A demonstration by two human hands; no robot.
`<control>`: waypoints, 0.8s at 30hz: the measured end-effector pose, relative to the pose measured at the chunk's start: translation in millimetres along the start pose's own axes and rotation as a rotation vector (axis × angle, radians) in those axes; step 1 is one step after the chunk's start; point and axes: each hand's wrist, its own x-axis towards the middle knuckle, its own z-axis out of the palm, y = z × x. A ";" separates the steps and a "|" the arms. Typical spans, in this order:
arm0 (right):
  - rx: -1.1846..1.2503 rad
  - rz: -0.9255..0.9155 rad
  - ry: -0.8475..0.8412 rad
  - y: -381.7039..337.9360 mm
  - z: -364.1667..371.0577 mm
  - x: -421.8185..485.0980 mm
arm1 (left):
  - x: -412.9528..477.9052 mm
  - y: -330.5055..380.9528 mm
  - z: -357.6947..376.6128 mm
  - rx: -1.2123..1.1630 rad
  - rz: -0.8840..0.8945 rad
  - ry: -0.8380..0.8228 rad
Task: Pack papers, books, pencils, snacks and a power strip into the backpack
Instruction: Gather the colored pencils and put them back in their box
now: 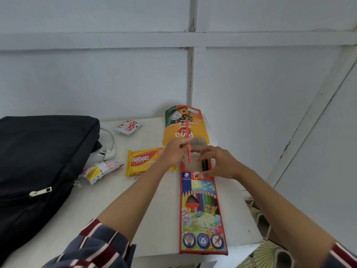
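Note:
A red coloured-pencil box [201, 215] lies lengthwise on the white table [154, 219], its far flap open. My left hand [174, 151] pinches a red pencil [189, 151] whose lower end points into the open mouth of the box. My right hand [216, 163] grips the open end of the box, thumb on its front, fingers over several dark pencils inside. The black backpack [38, 163] lies at the left. A yellow Nabati wafer pack [144, 161], an orange biscuit pack [183, 124] and two small snack packets [127, 127] [100, 170] lie on the table.
A white plug and cable [108, 149] poke out beside the backpack. The table stands against a pale wall; its right and near edges drop to a patterned floor [266, 254].

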 end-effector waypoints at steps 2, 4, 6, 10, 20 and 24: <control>-0.023 -0.003 -0.038 -1.2 0.0 0.2 | 0.1 0.9 1.7 0.042 0.015 -0.002; -0.052 0.015 -0.068 -1.6 0.1 0.5 | 0.0 1.2 3.8 0.090 0.036 -0.001; -0.017 0.047 -0.052 -0.9 1.2 0.1 | -1.5 2.1 5.8 0.106 0.029 0.014; 0.083 0.063 0.006 -1.2 4.8 -2.7 | -2.6 2.7 10.8 0.106 0.027 0.067; 0.064 0.078 0.149 5.0 13.9 -3.1 | -8.6 10.5 21.4 0.235 0.068 -0.127; 0.055 0.104 0.146 7.9 16.1 -2.1 | -8.0 10.0 22.0 0.311 0.071 -0.212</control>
